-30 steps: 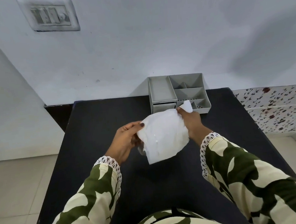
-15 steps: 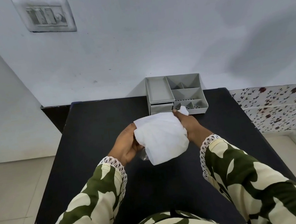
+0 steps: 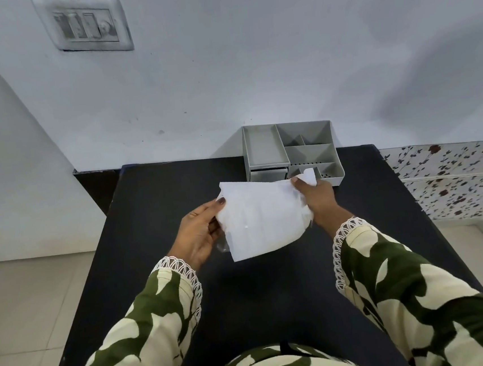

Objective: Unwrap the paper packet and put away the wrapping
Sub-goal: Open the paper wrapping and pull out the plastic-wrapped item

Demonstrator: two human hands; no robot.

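Observation:
A white paper wrapping [image 3: 259, 216] is held spread out in the air above the black table [image 3: 154, 209]. My left hand [image 3: 199, 231] pinches its left edge with thumb on top. My right hand [image 3: 318, 197] grips its upper right corner, where a small flap sticks up. A bit of clear plastic [image 3: 222, 245] peeks out under the paper's lower left side. What lies behind the sheet is hidden.
A grey plastic organiser [image 3: 290, 151] with several compartments and a small drawer stands at the table's far edge against the wall. A switch panel [image 3: 83, 25] is on the wall upper left. Tiled floor lies on both sides of the table.
The paper has been pulled wider and flatter between the two hands. My left hand shifted outward to the paper's left edge; my right hand kept its hold on the top right corner.

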